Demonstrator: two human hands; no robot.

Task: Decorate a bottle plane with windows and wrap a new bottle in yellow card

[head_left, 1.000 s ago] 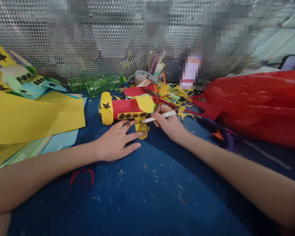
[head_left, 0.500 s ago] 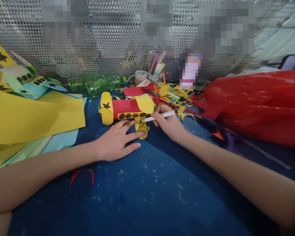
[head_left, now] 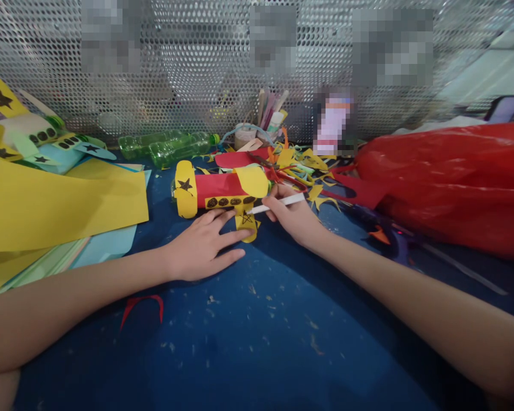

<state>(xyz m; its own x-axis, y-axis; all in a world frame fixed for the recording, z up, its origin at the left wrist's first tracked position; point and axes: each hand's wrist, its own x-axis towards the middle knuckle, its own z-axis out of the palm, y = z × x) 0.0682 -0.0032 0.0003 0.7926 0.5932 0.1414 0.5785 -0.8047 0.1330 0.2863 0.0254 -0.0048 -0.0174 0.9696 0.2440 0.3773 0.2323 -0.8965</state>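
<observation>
Nearest on the blue surface [head_left: 240, 354], a curved red paper strip [head_left: 143, 301] lies at seven o'clock from the wrapped bottle [head_left: 218, 185]; the left hand [head_left: 199, 245] rests palm down at six to seven o'clock, its grip wide, fingers spread, some of them touching the yellow flap [head_left: 247, 231] at the bottle's side; the right hand [head_left: 293, 217], at four o'clock, has its grip narrow around a white marker [head_left: 280, 204], whose tip meets the flap by an outlined star.

The bottle lies on its side, in red paper with yellow bands, a filled black star and a row of dark ovals; at nine o'clock is a pile of yellow, green and blue paper [head_left: 68, 202]; between three and four o'clock is a purple glue gun [head_left: 396, 237]; at three o'clock, a big red bag [head_left: 454, 182].

Farther off, colored scraps [head_left: 321, 162] and scissors [head_left: 293, 178] lie mixed at two to three o'clock; two clear green bottles [head_left: 182, 148] lie at eleven; a tub [head_left: 244, 137] stands at one; star-marked paper crafts [head_left: 29, 134] sit at ten; behind all, a perforated metal screen [head_left: 197, 63] crosses twelve.
</observation>
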